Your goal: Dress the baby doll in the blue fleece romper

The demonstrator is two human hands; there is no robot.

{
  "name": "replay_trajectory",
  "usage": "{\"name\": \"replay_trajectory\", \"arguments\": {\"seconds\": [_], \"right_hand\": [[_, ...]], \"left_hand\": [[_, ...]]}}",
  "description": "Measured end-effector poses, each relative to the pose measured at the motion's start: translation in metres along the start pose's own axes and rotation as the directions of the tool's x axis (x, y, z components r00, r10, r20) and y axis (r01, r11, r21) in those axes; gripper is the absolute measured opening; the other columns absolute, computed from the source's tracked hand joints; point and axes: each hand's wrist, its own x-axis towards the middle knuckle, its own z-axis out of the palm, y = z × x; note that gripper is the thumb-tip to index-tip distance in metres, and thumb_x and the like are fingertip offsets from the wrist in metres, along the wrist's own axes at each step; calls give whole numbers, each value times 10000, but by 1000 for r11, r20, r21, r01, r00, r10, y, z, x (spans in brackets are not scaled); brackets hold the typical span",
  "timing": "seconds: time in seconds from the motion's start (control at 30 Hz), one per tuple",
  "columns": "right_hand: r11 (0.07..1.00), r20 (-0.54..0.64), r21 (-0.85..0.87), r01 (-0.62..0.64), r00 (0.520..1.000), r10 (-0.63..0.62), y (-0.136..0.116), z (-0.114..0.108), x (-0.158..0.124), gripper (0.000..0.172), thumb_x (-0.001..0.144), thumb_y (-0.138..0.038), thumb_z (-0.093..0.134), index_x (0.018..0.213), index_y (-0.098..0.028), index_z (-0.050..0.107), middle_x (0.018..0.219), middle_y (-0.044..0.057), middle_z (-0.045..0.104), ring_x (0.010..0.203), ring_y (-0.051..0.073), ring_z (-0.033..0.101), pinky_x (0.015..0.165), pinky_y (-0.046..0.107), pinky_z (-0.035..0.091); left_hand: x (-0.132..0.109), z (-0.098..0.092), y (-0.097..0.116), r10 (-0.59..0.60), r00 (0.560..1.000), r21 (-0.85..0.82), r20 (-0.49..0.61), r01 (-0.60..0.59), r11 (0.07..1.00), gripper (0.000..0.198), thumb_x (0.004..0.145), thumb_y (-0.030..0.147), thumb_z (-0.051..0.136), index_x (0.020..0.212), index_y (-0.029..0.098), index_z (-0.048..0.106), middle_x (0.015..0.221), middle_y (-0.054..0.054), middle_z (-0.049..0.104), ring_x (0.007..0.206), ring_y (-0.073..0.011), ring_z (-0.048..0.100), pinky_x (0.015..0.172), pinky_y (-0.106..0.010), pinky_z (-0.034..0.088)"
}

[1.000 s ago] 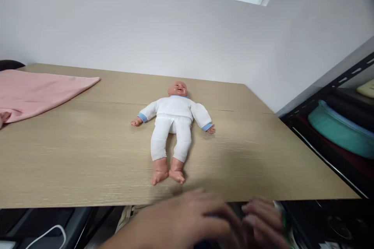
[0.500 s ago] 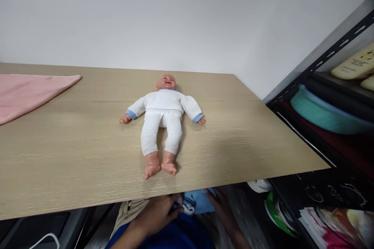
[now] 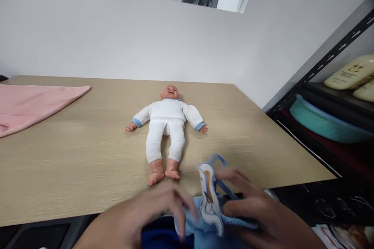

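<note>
A light-blue cloth piece [image 3: 204, 237] with thin straps and a white-and-orange cartoon patch [image 3: 208, 188] is at the table's front edge. My right hand [image 3: 254, 206] has its fingers closed on its right side, by the straps. At the cloth's left side is my left hand [image 3: 163, 206], its bent fingers smeared by motion, so whether they grip is unclear. Beyond both hands a baby doll [image 3: 168, 124] lies on its back on the table, arms out, feet toward me. It wears a white top and trousers with blue cuffs.
On the left of the wooden table [image 3: 87, 171] lies a pink cloth [image 3: 35, 105]. A wall [image 3: 131, 39] stands behind. To the right, a black shelf rack [image 3: 315, 72] holds a teal basin [image 3: 327, 122] and cream bottles [image 3: 350, 72].
Both hands have come up from below the table edge, bringing the light-blue cloth into fuller view. The camera has tilted up slightly. The doll has stayed in place.
</note>
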Motion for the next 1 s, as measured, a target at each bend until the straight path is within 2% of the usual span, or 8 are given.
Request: {"name": "replay_trajectory", "arguments": {"seconds": [0.1,0.23,0.43,0.6,0.73,0.83,0.9,1.0], "right_hand": [[975,-164,-132,177,966,-198,2,-30,37,233,894,-94,681,1078,-233,713,1606,134,527,1431,279,590,1142,351,514],[925,-358,-199,325,854,-377,12,-60,90,158,966,-118,643,1080,-213,697,1454,140,612,1280,244,674,1088,346,546],[918,-522,-271,289,757,-393,26,-87,139,137,972,-171,678,1021,-256,774,1465,100,585,1115,255,639,1020,456,553],[936,-487,-220,273,801,-348,41,-97,152,153,936,-198,755,1064,-267,709,1466,95,585,1228,273,640,1086,465,540],[951,-336,-58,304,891,-305,49,-107,164,860,821,-257,908,1522,-322,415,1714,125,372,1627,323,335,1291,496,392],[970,-189,71,234,958,-217,55,-114,179,1207,792,-325,947,1696,-341,147,1657,131,478,1487,289,545,1155,400,526],[989,-145,43,142,980,-135,60,-115,189,967,826,-335,913,1633,-312,381,1365,67,710,1138,239,724,940,323,591],[995,-164,-65,71,983,-81,67,-115,198,207,952,-348,778,1114,-222,747,863,-20,726,732,155,614,680,252,491]], "left_hand": [[28,-36,12,65,968,264,-241,1,964,699,802,429,947,1372,322,557,1629,-116,458,1553,-346,419,1231,-447,431],[55,-96,23,153,943,482,-295,9,876,944,773,412,971,1540,344,426,1637,-113,458,1565,-351,404,1289,-475,367],[79,-168,33,32,997,386,-71,-2,922,557,898,388,857,1387,250,628,1442,-90,655,1369,-296,596,1159,-427,491],[103,-188,28,120,988,390,-95,-74,918,222,1043,372,685,1166,189,716,1150,-76,707,1089,-206,666,956,-321,550],[110,-187,34,197,977,514,-86,-126,848,203,1084,361,614,1185,197,677,1124,-73,705,1031,-194,656,893,-292,535],[110,-184,40,170,983,582,-67,-100,807,194,1086,373,610,1167,213,682,1070,-50,731,950,-182,654,848,-279,518],[108,-185,43,129,987,607,-91,-47,793,184,1082,381,617,1128,217,687,965,-14,716,850,-156,632,783,-256,492],[104,-195,43,3,995,593,-97,56,804,222,1055,416,657,1114,207,697,907,4,686,780,-143,603,697,-239,455]]}}
